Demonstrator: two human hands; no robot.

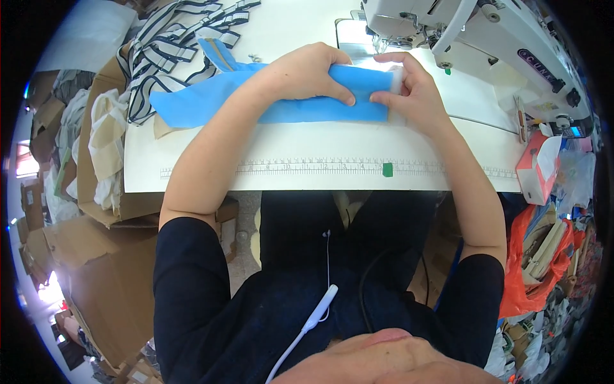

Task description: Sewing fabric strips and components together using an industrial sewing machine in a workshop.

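A long strip of bright blue fabric [224,99] lies across the white sewing table, with a pale whitish layer [398,80] showing at its right end. My left hand [307,73] rests on top of the strip, thumb spread away from the fingers and pressing on the blue. At the right end, my right hand [416,93] has its thumb on the fabric and its forefinger reaching over the far edge; its other fingers are partly hidden. Just beyond both hands is the needle and presser foot area [382,46] of a white sewing machine [448,25].
Striped black-and-white fabric strips [173,45] are heaped at the far left. A ruler scale [307,166] runs along the table's front edge. Cardboard boxes [102,269] stand left; a tissue box [536,166] and a red bag [521,281] are at right.
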